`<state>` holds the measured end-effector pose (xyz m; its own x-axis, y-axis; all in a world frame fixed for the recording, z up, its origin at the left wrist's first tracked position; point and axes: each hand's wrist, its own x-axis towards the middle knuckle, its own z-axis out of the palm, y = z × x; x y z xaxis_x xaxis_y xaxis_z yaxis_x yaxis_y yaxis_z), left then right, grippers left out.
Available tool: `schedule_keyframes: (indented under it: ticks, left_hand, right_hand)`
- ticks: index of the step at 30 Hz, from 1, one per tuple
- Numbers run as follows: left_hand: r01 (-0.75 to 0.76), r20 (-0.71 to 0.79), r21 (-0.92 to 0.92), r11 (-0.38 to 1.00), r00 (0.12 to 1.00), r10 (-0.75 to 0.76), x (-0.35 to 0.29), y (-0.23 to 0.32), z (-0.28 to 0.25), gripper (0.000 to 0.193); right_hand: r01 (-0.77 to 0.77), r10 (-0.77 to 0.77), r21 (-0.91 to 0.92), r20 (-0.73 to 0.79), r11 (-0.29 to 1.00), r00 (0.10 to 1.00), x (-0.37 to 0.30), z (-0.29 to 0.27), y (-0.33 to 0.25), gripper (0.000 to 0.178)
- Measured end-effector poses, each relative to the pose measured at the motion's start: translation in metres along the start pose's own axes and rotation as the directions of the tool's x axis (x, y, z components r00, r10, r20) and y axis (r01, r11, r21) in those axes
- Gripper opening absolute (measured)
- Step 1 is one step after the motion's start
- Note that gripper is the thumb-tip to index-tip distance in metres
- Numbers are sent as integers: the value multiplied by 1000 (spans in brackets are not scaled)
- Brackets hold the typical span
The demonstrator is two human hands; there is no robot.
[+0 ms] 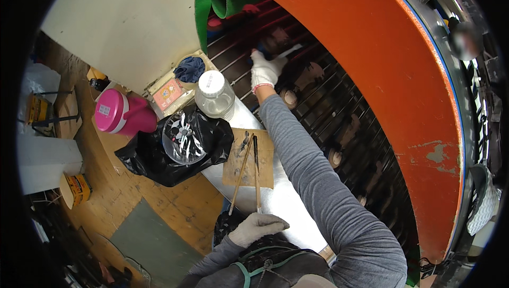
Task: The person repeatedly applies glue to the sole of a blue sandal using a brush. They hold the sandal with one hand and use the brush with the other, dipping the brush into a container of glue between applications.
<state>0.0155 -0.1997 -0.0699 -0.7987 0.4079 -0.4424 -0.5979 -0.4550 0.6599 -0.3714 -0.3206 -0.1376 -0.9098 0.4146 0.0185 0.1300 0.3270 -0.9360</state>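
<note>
My right hand (264, 71), in a white knitted glove, reaches out over the dark conveyor of metal bars (299, 97). Its thumb and a stretched finger are spread, with the fingertips blurred. Near them lies a smeared pinkish-brown piece (275, 40); contact cannot be made out. My left hand (259, 229), gloved too, rests low before my body with its fingers extended and nothing visible in them. Just beyond it, two thin wooden-handled sticks, perhaps brushes (247, 163), lie on a stained brown board (233, 168) on the shiny metal table (289, 203).
A curved orange wall (392, 49) borders the conveyor. On the left stand a clear jar with a white lid (214, 99), a clear round container (184, 139) on a black plastic bag (143, 153), a pink jug (119, 112) and a tub with dark cloth (190, 69).
</note>
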Motion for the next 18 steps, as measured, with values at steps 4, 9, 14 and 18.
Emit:
schedule_keyframes:
  ticks: [4,9,14,18]
  left_hand:
    - [17,-24,-45,999,1000,-18,4,-2,-6,35]
    - [3,-15,-119,993,1000,-5,13,-7,-3,39]
    - [-31,1,-114,993,999,32,12,-12,10,61]
    - [-140,-156,-260,955,983,101,11,-24,16,73]
  right_hand:
    - [0,82,-171,474,985,877,13,-23,-5,66]
    - [429,-265,-798,344,423,901,25,-102,13,61]
    - [69,138,-462,398,884,907,42,-157,31,65]
    - [81,18,-189,470,979,882,36,-244,34,63]
